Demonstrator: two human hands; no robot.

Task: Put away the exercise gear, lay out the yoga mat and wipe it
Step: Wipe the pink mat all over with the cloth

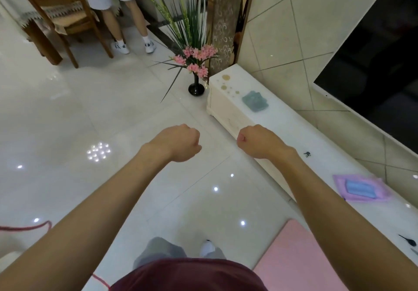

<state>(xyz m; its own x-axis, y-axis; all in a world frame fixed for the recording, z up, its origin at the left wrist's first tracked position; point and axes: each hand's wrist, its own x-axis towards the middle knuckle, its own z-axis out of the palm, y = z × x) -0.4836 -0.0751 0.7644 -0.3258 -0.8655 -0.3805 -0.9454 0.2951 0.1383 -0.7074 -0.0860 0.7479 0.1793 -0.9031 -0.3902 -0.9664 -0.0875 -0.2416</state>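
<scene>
Head view, wearer standing, both arms stretched fwd over the tiled floor (113,109).

(a) Hands. L hand (178,143) and R hand (260,142) sit side by side at about the same height, apart from each other. Each is curled into a fist, knuckles away from the camera, w/ nothing held.

(b) Mat. Pink mat (294,256) lies flat on the floor at lower right, by the wearer's right foot and just beside the cabinet (228,114). Only one corner and part of the sheet show; the rest runs out of frame at the bottom. Its long side appears to run parallel to the cabinet front. From the R hand it lies back toward the body and to the right, partly under the right forearm. The L hand is well apart from it, across the body.

(c) Cloths. Teal cloth (255,100) rests on the cabinet top, ahead and right of the R hand. Purple cloth (362,187) rests farther back on the same top, near the right forearm.

(d) Cord. Red cord (34,226) trails on the floor at lower left, on the L hand's side; prob. exercise gear, can't confirm.

Judgement: mat looks at least partly laid out, so wiping likely comes next. R hand is nearer to both cloths and mat.
</scene>
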